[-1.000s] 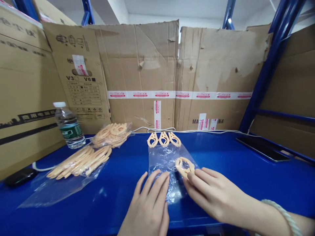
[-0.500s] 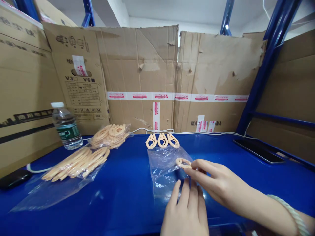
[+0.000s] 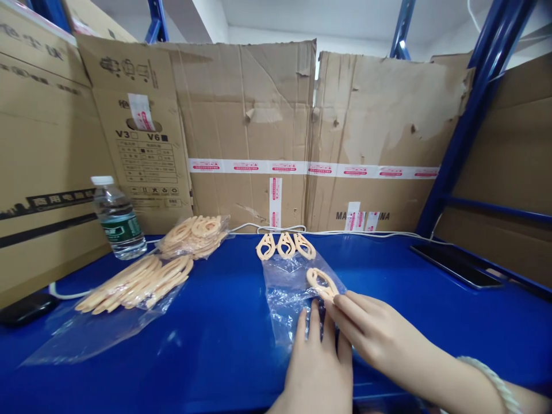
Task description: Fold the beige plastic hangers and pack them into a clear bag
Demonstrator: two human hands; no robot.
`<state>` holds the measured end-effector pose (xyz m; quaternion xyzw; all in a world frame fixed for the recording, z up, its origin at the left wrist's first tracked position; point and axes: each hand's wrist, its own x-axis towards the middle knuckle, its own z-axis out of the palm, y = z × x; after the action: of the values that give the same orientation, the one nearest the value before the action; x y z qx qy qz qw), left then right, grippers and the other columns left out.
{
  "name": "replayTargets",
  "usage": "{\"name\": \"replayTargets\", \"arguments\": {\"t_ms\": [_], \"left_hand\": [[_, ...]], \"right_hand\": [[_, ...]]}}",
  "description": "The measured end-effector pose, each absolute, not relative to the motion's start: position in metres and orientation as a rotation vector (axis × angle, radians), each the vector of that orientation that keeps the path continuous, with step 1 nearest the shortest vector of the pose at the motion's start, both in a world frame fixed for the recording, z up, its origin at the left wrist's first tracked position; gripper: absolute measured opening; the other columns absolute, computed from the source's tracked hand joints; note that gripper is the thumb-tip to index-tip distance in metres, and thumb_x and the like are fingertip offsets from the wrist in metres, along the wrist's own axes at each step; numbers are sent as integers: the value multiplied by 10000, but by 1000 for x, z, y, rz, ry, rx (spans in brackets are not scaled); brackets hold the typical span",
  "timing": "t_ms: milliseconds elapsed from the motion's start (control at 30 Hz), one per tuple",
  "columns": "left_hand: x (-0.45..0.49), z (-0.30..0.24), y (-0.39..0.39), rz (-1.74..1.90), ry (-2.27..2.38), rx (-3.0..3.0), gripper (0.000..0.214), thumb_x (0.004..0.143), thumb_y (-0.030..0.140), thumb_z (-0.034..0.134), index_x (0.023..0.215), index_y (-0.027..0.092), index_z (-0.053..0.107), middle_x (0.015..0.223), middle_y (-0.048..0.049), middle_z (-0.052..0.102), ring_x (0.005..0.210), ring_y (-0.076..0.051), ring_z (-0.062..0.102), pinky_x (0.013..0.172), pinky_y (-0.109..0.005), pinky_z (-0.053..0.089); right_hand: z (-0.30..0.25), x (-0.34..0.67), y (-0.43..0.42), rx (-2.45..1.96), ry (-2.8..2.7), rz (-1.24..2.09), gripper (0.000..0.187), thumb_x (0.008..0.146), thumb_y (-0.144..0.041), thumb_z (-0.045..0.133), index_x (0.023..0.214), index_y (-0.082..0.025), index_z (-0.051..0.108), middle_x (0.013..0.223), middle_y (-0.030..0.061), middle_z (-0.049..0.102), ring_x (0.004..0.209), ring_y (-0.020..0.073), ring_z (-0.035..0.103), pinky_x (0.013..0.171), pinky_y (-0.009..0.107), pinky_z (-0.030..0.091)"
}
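Observation:
Between the fingertips of my right hand is the end of a folded beige plastic hanger, its loop pointing away from me. It lies over a clear plastic bag spread on the blue tabletop. My left hand rests with outstretched fingers on the near part of this bag, just beside the right fingertips. Three similar hangers, one of them the middle hanger, stand in a row at the bag's far edge.
On the left are two clear bags of hangers, a nearer bag and a farther bag, plus a water bottle and a black object. A phone lies right. Cardboard walls the back, with a white cable along it.
My right hand has turned the hanger so its loop shows more openly and points farther away. My left hand has slid slightly forward and left over the bag.

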<state>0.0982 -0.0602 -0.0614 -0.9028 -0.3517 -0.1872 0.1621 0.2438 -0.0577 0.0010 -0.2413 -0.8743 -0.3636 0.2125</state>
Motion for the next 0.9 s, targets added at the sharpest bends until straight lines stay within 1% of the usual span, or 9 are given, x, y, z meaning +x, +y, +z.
{"name": "replayTargets", "arguments": {"t_ms": [100,200,367,467,567,700,800,833,900], "left_hand": [[104,-80,-59,-719,-988,-2421,537,870,334,483,1354,101,471,1287,-177,575,1169,-351,540,931,-470,456],[110,-96,-63,-938,-1033,-2233,490,854,322,510,1306,133,530,1224,-143,630,1140,-350,559,905,-479,471],[108,-96,-80,-891,-997,-2207,478,877,301,531,1335,170,501,1256,-84,617,1146,-297,561,936,-399,473],[104,-90,-86,-923,-1005,-2190,445,885,282,524,1314,165,523,1217,-73,643,1121,-284,579,928,-380,479],[104,-88,-87,-967,-992,-2169,392,880,245,530,1262,163,566,1137,-67,683,1064,-271,615,944,-386,468],[105,-88,-87,-964,-992,-2161,314,868,230,554,1172,173,610,1114,-61,693,1038,-273,631,946,-404,464],[104,-88,-88,-923,-1012,-2179,283,869,235,556,1141,187,613,1165,-69,671,1085,-291,613,939,-414,475],[103,-88,-88,-923,-1018,-2185,290,867,231,558,1152,199,606,1184,-73,662,1105,-301,603,940,-420,479],[101,-87,-89,-948,-1025,-2204,321,866,222,557,1185,232,587,1212,-72,647,1132,-308,588,934,-424,493]], "right_hand": [[-3,239,-56,-670,-2432,-1053,329,879,-48,371,776,-51,684,677,112,562,577,185,491,485,322,479],[-4,234,-62,-670,-2427,-1093,350,862,-44,366,720,-62,685,647,123,566,563,192,488,469,325,465],[-10,229,-76,-758,-2382,-1203,321,815,-33,391,692,-76,684,663,154,598,598,218,521,490,342,460],[-15,226,-74,-831,-2379,-1273,278,779,-19,419,653,-97,655,636,130,582,584,216,520,475,332,434],[-14,222,-64,-894,-2383,-1305,263,789,-25,413,648,-121,613,671,115,573,628,221,529,486,324,416],[-9,218,-50,-946,-2368,-1285,200,820,-50,423,739,-134,585,849,132,605,746,236,542,530,319,419],[-2,222,-41,-1059,-2376,-1198,160,810,-43,473,897,-120,584,981,146,600,819,236,534,573,315,435],[3,225,-39,-1101,-2391,-1126,178,805,-54,503,955,-116,577,980,139,596,828,234,528,592,317,442],[17,234,-35,-1129,-2491,-843,224,798,-142,591,1019,-125,559,939,101,586,825,220,520,632,317,456]]}}
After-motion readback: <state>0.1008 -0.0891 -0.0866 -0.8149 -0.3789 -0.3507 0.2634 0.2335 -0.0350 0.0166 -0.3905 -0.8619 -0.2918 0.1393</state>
